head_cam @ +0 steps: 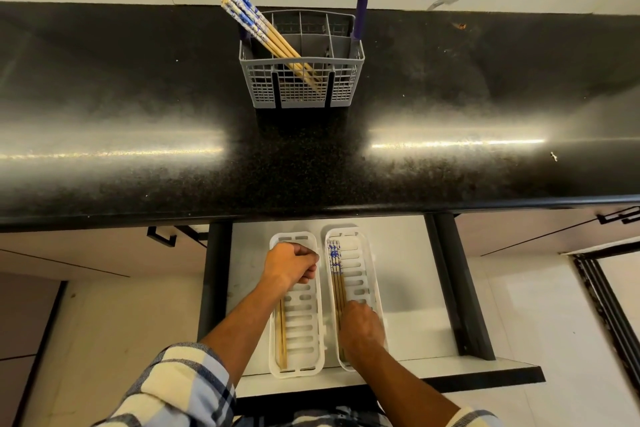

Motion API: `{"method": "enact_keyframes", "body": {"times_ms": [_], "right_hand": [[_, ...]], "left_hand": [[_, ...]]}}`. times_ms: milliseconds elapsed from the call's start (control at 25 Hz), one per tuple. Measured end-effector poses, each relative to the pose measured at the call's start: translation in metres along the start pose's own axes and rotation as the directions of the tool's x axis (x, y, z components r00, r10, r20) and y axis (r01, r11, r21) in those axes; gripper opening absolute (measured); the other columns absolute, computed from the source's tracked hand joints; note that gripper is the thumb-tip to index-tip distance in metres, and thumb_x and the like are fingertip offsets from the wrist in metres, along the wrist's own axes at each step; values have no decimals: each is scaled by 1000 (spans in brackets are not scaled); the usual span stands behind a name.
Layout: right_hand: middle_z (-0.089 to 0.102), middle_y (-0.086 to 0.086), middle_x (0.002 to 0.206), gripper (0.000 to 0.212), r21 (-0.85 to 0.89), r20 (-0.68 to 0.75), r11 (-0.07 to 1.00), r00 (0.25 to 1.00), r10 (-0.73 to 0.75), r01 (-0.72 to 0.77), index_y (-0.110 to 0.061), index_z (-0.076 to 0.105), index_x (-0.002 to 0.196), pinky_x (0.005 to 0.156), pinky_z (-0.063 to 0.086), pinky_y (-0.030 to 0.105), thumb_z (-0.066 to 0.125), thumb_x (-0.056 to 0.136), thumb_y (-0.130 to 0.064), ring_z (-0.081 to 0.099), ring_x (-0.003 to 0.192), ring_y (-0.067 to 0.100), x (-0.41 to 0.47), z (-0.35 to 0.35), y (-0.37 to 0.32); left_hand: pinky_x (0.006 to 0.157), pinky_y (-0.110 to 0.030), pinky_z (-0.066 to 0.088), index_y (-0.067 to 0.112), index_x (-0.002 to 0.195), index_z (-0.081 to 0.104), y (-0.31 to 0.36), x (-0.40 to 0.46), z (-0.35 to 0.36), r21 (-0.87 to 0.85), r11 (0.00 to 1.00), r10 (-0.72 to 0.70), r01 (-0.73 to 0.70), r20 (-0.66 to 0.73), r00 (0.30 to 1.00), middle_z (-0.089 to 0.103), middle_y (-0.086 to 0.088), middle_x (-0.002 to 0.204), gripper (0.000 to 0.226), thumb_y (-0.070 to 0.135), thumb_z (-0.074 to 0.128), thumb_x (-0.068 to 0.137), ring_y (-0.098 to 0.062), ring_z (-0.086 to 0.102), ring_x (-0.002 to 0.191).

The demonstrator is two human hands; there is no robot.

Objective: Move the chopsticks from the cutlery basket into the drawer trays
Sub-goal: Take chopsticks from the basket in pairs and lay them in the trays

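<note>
Chopsticks of pale bamboo with blue-patterned tops (258, 29) lean in the grey cutlery basket (301, 80), light, stiff and apt to roll (best pinched mid-shaft), while the left hand (291, 263) curls and the right hand (360, 326) settles pairs in white slotted trays (367, 267).

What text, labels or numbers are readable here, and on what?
None readable.
Chopsticks in the cutlery basket: blue-and-white pattern, no letters.
Chopsticks in the right tray: same pattern, no letters.
Cutlery basket, left tray, countertop: no markings visible.
</note>
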State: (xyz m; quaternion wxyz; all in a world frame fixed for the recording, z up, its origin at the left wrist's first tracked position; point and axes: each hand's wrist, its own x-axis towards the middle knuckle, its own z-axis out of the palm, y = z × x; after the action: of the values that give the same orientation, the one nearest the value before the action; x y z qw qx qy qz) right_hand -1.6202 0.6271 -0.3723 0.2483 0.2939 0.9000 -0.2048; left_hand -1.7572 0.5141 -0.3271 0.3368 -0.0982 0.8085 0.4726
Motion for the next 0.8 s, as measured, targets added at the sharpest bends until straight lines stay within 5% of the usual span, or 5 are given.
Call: {"method": "enact_keyframes", "body": {"times_ms": [200,360,480,600,800], "right_hand": [[70,2,112,22,-107,86,992,994,-60,69,-17,64,112,86,55,30,55,93,-19,68,102,20,2,-46,-20],[72,-2,88,16,47,-213,961,942,-258,274,-23,69,93,65,46,26,60,90,-35,68,82,18,24,-182,-90],[70,-5,79,16,132,-459,851,792,-403,509,-24,68,88,60,44,27,61,90,-38,64,71,15,35,-270,-144],[68,-6,76,11,105,-550,736,656,-517,669,-23,69,89,55,41,19,62,92,-31,60,62,7,57,-311,-194],[69,-2,94,19,0,-522,678,579,-626,735,-20,69,109,66,53,25,59,95,-30,62,75,9,102,-320,-263]], "left_hand": [[73,-33,63,11,90,74,36,-9,-25,-84,991,117,-107,121,986,76,-8,81,7,17,71,88,-18,73,72],[60,-26,61,7,96,73,130,-4,-96,-259,921,332,-291,131,934,76,-7,77,16,21,71,90,-17,72,66],[59,-26,61,8,88,74,199,6,-143,-389,818,394,-423,-158,906,74,-8,74,10,16,69,91,-16,70,65],[72,-33,63,11,90,75,237,29,-176,-436,747,286,-502,-471,834,75,-8,77,6,17,72,89,-16,69,70],[85,-42,60,16,109,72,251,63,-181,-336,791,250,-511,-584,772,76,0,89,26,28,73,86,-17,73,82]]}}
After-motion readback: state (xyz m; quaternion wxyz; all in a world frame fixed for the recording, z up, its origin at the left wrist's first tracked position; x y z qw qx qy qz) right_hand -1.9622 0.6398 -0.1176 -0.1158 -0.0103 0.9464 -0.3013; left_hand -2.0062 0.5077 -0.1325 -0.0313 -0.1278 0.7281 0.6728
